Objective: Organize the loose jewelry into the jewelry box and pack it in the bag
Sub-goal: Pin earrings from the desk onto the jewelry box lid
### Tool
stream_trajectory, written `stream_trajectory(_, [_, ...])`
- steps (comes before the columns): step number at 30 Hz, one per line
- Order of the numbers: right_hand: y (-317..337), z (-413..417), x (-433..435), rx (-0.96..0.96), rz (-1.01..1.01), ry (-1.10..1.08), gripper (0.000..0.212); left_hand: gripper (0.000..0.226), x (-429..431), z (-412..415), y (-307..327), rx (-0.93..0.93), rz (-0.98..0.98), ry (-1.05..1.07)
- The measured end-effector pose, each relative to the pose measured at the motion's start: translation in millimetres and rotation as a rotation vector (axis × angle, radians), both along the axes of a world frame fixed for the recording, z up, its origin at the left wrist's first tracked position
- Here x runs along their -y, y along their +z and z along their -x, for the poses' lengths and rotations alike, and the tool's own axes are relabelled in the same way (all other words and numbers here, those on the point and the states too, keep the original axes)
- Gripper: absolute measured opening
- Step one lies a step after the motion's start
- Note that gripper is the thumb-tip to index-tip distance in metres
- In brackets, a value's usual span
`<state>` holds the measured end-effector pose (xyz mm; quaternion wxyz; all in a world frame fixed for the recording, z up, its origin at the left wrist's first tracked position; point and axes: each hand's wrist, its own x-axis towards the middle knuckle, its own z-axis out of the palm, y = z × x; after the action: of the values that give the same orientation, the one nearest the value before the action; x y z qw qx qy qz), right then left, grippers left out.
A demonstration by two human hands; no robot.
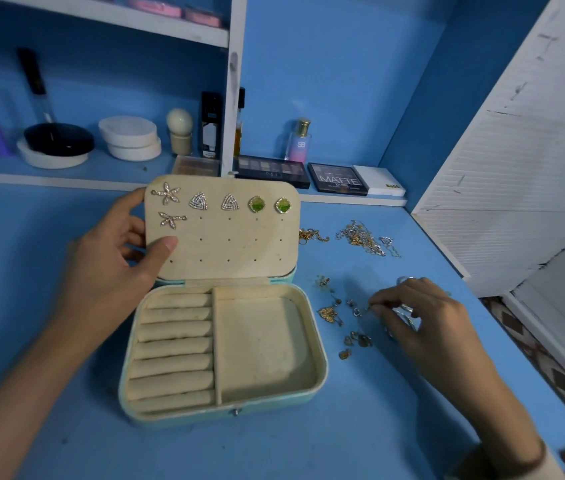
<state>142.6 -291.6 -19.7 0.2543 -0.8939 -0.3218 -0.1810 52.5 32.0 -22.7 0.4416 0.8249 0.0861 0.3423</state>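
An open jewelry box (321, 372), teal outside and cream inside, lies in the middle of the blue table. Its raised lid (232, 244) carries star, triangle and green earrings pinned along the top. My left hand (114, 268) grips the lid's left edge, thumb on the front. To the right of the box lie loose earrings (343, 323) and, farther back, tangled chains (360, 237). My right hand (416, 317) is down among the loose earrings, fingertips pinching a small piece. Ring rolls and the box's right compartment hold nothing. No bag is in view.
Makeup palettes (338, 178), a perfume bottle (300, 140) and round jars (128, 136) stand on the low shelf behind the box. A white louvered door (516, 168) closes off the right side. The table edge drops off at the far right.
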Motion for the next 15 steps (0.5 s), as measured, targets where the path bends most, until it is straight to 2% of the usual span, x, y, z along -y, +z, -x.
stream_trajectory(5, [9,5,-15,0.065,-0.095,0.036,0.006,0.076,2,1,1,-0.002,0.001,0.010])
stream_trajectory(10, [18,10,-43,0.012,-0.231,0.123,0.006,0.059,4,2,-1,0.021,0.032,0.036])
stream_trajectory(15, [25,11,-83,0.028,-0.285,0.205,0.007,0.057,9,1,2,0.031,0.092,0.005])
